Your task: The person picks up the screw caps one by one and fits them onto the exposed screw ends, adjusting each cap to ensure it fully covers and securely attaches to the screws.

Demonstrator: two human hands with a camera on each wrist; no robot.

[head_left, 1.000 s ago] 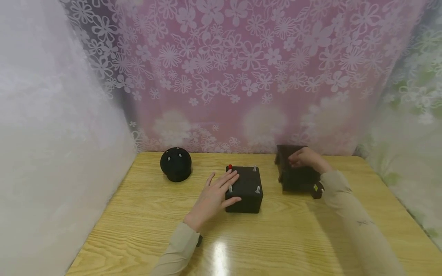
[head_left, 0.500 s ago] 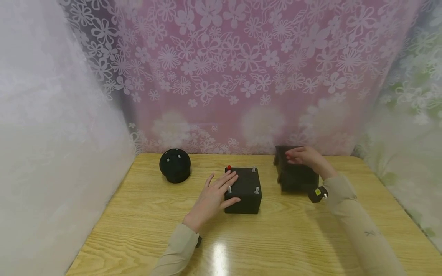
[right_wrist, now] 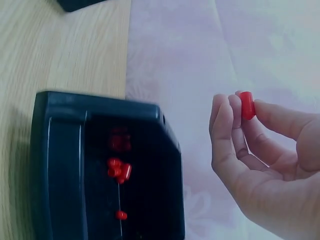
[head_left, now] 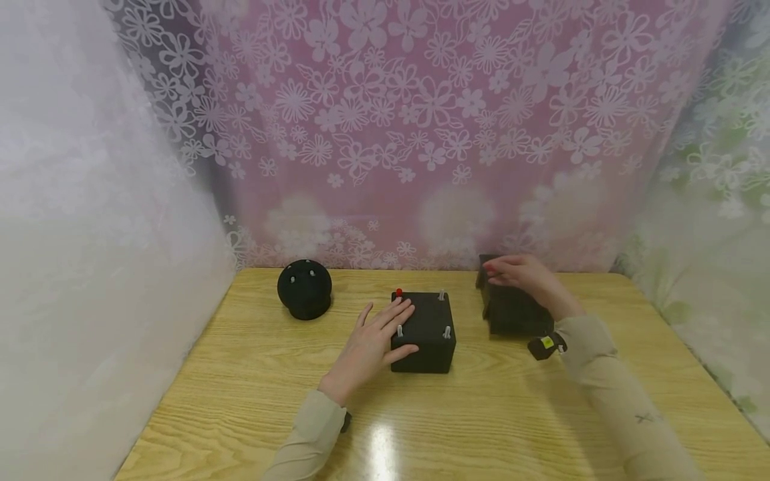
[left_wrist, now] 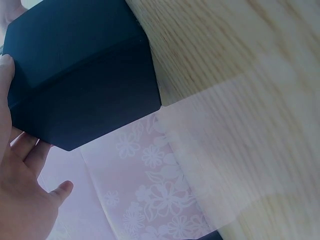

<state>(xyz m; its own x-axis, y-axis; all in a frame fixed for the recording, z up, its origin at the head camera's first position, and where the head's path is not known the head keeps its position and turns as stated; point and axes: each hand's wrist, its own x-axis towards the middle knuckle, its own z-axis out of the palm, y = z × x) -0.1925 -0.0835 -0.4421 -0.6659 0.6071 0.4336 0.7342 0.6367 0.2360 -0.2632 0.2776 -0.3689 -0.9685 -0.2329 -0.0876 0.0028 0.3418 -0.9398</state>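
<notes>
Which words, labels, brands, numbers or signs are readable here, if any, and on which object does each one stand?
No word, brand or number is readable in any view.
Dark crosslike mark on the beige fabric right sleeve: too small to tell whether it is lettering.
Yellow-green label on the small black cube beside that sleeve: too small to read.

Red piece (right_wrist: 247, 105) looks glossy plastic, blk box (head_left: 430, 317) matt & smooth, bin (right_wrist: 65, 175) smooth plastic, tbl (head_left: 240, 381) wood-grain w/ sheen.
</notes>
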